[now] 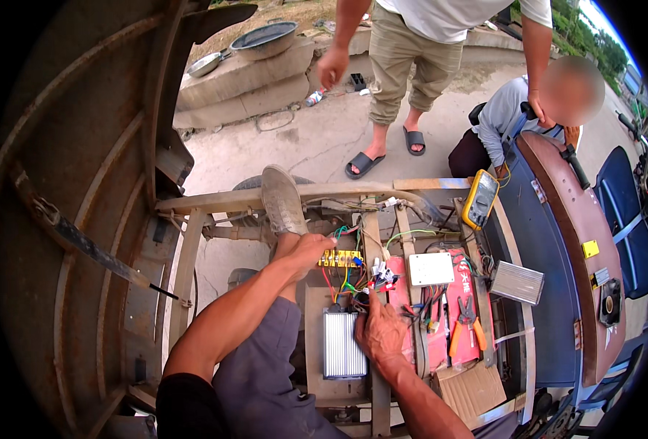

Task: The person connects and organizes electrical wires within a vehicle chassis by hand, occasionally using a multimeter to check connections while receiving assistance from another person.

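Note:
My left hand [311, 252] is closed beside a yellow terminal block [341, 258], its fingertips pinching at green wires [344, 231]; the exact hold is partly hidden. Below the block lies a finned silver controller box [344, 344], with coloured wires running up from it. Just right of that box, my right hand [384, 331] has its index finger stretched out and its thumb apart. That fingertip touches the wires beside a cluster of white connectors [382, 276]. Farther right are a white box [431, 268] and orange-handled wire strippers [468, 327] on red sheeting.
A metal frame [317, 192] surrounds the work, with my shoe [283, 200] propped at its far bar. A yellow multimeter [480, 200] leans at the right corner near another finned box [516, 282]. One person stands beyond; another crouches right. A rusty raised panel [82, 183] is left.

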